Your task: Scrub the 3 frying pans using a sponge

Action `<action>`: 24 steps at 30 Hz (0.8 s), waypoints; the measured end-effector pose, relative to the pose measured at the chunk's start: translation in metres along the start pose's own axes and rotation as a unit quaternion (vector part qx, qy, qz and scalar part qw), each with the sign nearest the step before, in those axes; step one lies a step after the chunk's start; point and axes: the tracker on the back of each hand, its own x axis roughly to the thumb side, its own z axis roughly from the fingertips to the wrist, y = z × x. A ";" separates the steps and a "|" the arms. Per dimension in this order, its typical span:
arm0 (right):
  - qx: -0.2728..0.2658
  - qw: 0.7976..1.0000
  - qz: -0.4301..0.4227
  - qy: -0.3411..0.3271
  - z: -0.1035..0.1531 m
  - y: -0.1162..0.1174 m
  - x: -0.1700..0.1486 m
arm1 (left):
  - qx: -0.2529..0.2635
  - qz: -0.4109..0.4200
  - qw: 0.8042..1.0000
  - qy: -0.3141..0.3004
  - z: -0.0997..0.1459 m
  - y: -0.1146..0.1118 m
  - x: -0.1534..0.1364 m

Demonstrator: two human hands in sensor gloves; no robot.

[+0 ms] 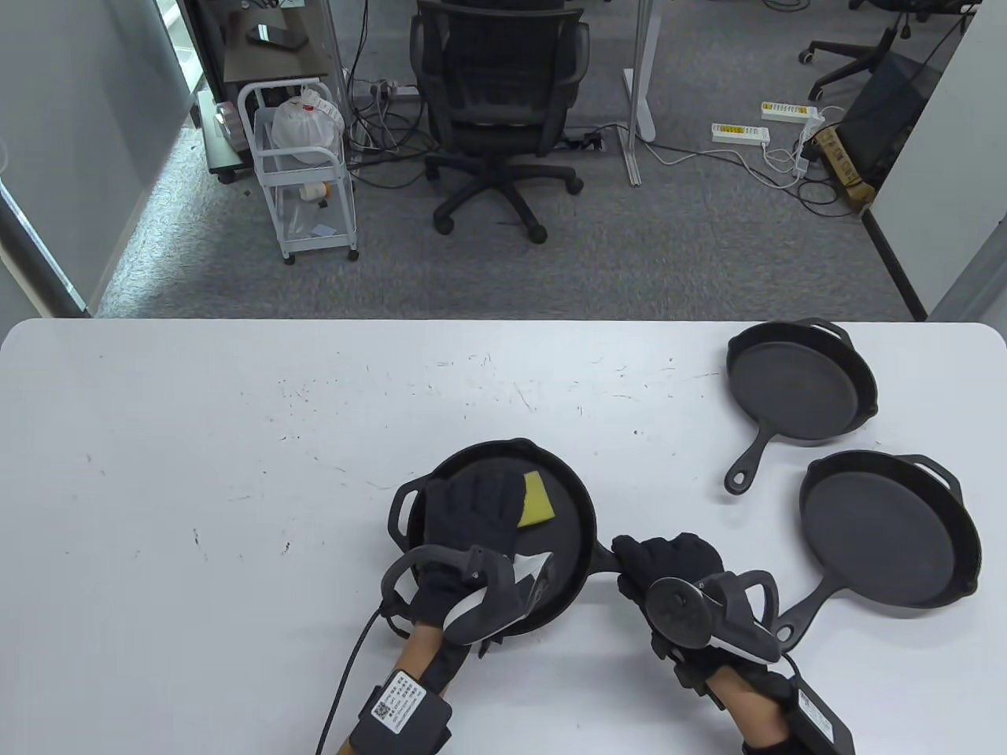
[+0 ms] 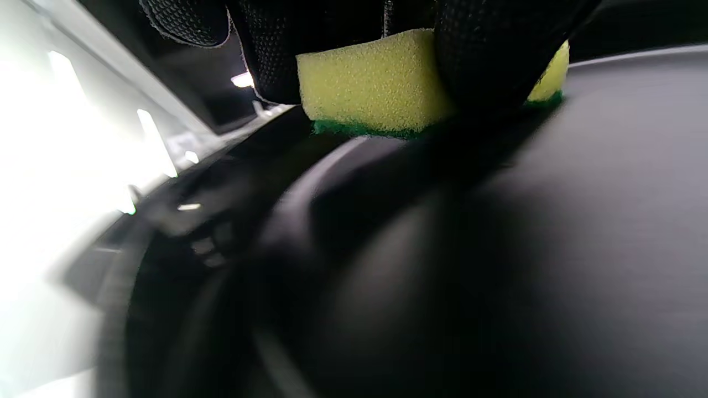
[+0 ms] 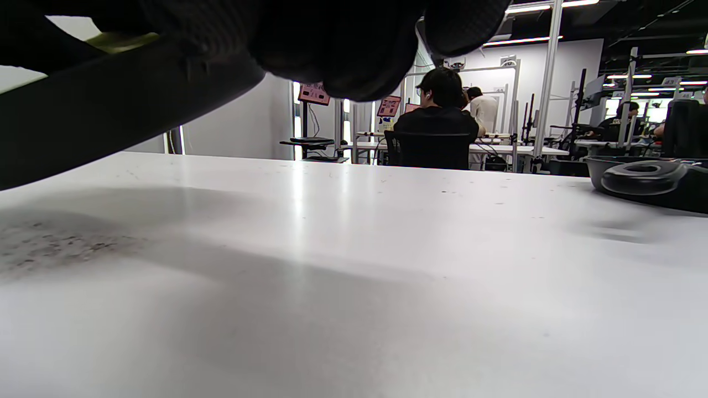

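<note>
Three black cast-iron frying pans lie on the white table point(image 1: 236, 440). The near pan point(image 1: 570, 523) sits at front centre, and inside it my left hand point(image 1: 472, 511) presses a yellow sponge point(image 1: 536, 499) with a green underside point(image 2: 376, 83) onto the pan floor point(image 2: 553, 249), fingers wrapped over it. My right hand point(image 1: 665, 562) grips this pan's handle point(image 3: 110, 105) at the pan's right side. A second pan point(image 1: 802, 385) lies at the back right. The third, larger pan point(image 1: 889, 527) lies at the right, its handle pointing toward my right wrist.
Scuff marks dot the table top. Beyond the far edge stand a black office chair point(image 1: 499, 102) and a white trolley point(image 1: 303, 169) on grey carpet. The right wrist view shows a person point(image 3: 440, 116) seated at a distant desk and a pan's helper handle point(image 3: 644, 176) at right.
</note>
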 end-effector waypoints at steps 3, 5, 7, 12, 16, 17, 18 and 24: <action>-0.001 1.000 -0.012 0.024 0.000 0.000 -0.010 | -0.035 0.027 0.998 0.040 0.006 -0.010 -0.018; -0.006 0.999 -0.022 0.041 -0.001 -0.001 -0.016 | -0.069 0.096 0.992 0.031 0.014 -0.017 -0.022; -0.013 0.998 -0.005 0.054 -0.002 0.000 -0.018 | -0.102 0.126 0.987 0.006 0.019 -0.018 -0.019; -0.009 0.999 -0.016 0.042 -0.004 0.002 -0.011 | -0.096 0.160 0.980 -0.073 0.017 -0.011 0.011; -0.013 1.000 0.001 0.010 -0.003 0.004 0.003 | -0.076 0.167 0.981 -0.067 0.007 -0.001 0.028; -0.014 1.000 0.002 0.006 -0.003 0.004 0.004 | -0.064 0.138 0.987 -0.057 0.006 0.001 0.027; -0.017 1.000 0.002 -0.001 -0.002 0.005 0.005 | -0.034 0.086 0.995 -0.042 0.001 0.001 0.022; -0.037 0.999 -0.011 0.021 -0.001 -0.002 -0.005 | -0.062 0.132 0.989 0.032 0.005 -0.018 -0.020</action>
